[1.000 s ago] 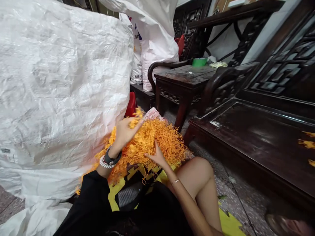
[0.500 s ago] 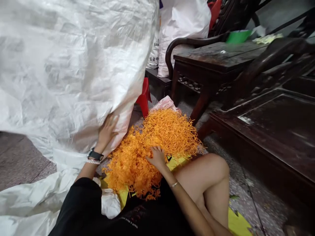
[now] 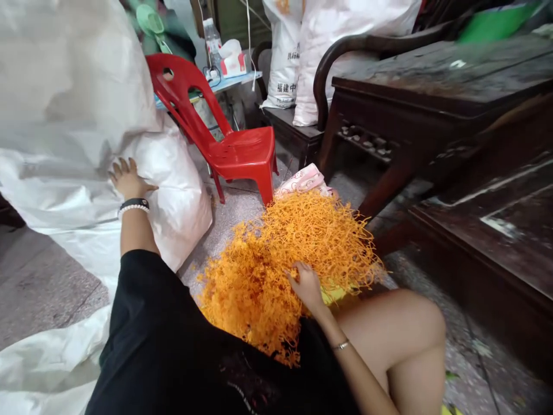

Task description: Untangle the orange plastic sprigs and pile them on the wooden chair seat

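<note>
My left hand [image 3: 129, 180] is spread against the side of a large, bulging white sack [image 3: 56, 109], its palm pressed to the crinkled plastic. A white-bead bracelet and a dark band circle that wrist. In front of me lies a heap of thin, bright orange strands [image 3: 324, 230] that look like cordyceps. My right hand [image 3: 307, 285] rests on the near right part of the heap, fingers loosely apart and slightly bent. Its fingertips partly blend into the strands. Under the heap shows a yellow sheet [image 3: 339, 293].
A red plastic chair [image 3: 246, 147] stands beyond the heap, by a small table with a tissue box [image 3: 233, 60] and a bottle [image 3: 212, 40]. Dark wooden furniture [image 3: 401, 104] lines the right side. Printed white sacks [image 3: 283, 63] stand at the back.
My left hand has pushed the white sack away to the left, uncovering the red chair and small table. My right hand stays on the orange heap. The view has shifted.
</note>
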### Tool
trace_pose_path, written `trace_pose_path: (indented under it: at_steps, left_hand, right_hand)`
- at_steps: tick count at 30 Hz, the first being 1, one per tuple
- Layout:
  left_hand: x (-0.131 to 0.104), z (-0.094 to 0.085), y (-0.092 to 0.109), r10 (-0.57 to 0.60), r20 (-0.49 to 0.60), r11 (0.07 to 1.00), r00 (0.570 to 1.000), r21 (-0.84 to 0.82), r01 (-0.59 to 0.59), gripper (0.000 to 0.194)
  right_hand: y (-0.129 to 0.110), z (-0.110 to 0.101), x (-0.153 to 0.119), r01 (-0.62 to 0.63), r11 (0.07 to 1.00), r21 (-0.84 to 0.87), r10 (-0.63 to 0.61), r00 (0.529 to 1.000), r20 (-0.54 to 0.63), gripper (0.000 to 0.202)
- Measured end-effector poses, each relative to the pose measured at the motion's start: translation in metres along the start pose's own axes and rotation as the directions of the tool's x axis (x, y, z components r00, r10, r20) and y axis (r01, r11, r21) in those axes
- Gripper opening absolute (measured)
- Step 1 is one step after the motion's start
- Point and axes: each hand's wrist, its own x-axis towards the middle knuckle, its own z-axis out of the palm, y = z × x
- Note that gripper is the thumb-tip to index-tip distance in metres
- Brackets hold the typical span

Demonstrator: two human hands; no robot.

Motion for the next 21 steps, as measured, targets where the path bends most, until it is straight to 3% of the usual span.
trace_pose_path:
  at_steps: [4,8,10,12,14,15,17,18,19,20,21]
  left_hand:
    - [0.011,0.011,0.009,-0.163,-0.020,0.979,0.986,-0.129,0.159,0.112]
    - [0.008,0.016,0.022,-0.207,-0.074,0.968,0.976,-0.163,0.193,0.102]
    - [0.000,0.009,0.036,-0.137,-0.176,0.967,0.975,-0.238,0.093,0.088]
    - [-0.019,-0.003,0.055,0.010,-0.345,0.922,0.938,-0.361,-0.143,0.065]
    - [-0.052,-0.019,0.075,0.128,-0.479,0.821,0.868,-0.440,-0.364,0.040]
    - [-0.073,-0.027,0.083,0.171,-0.496,0.780,0.851,-0.460,-0.424,0.037]
    - [-0.123,-0.040,0.092,0.313,-0.414,0.722,0.855,-0.482,-0.497,0.043]
    - [-0.150,-0.043,0.094,0.423,-0.327,0.682,0.845,-0.499,-0.534,0.043]
    - [-0.178,-0.043,0.093,0.550,-0.210,0.632,0.808,-0.528,-0.567,0.041]
    - [-0.205,-0.040,0.091,0.671,-0.075,0.574,0.738,-0.577,-0.581,0.047]
    - [-0.232,-0.033,0.088,0.768,0.069,0.519,0.637,-0.649,-0.556,0.063]
  right_hand:
    - [0.005,0.009,0.011,-0.006,0.998,0.060,0.009,0.999,-0.042,0.024]
    - [-0.004,-0.005,0.005,0.005,0.994,0.109,0.002,0.998,-0.065,0.031]
    - [-0.024,-0.020,-0.016,0.067,0.986,0.155,-0.054,0.995,-0.085,0.035]
    - [-0.050,-0.030,-0.043,0.256,0.944,0.208,-0.246,0.966,-0.072,0.045]
    - [-0.077,-0.030,-0.064,0.504,0.834,0.223,-0.532,0.842,0.085,0.066]
    - [-0.087,-0.025,-0.069,0.540,0.816,0.206,-0.576,0.789,0.214,0.080]
    - [-0.099,-0.010,-0.062,0.429,0.901,0.061,-0.416,0.816,0.402,0.098]
    - [-0.101,-0.003,-0.054,0.361,0.932,-0.006,-0.321,0.836,0.445,0.095]
    - [-0.102,0.002,-0.043,0.326,0.945,-0.034,-0.276,0.848,0.453,0.082]
    - [-0.103,0.004,-0.032,0.309,0.950,-0.041,-0.260,0.857,0.444,0.067]
    - [-0.104,0.003,-0.022,0.314,0.949,-0.025,-0.274,0.863,0.424,0.052]
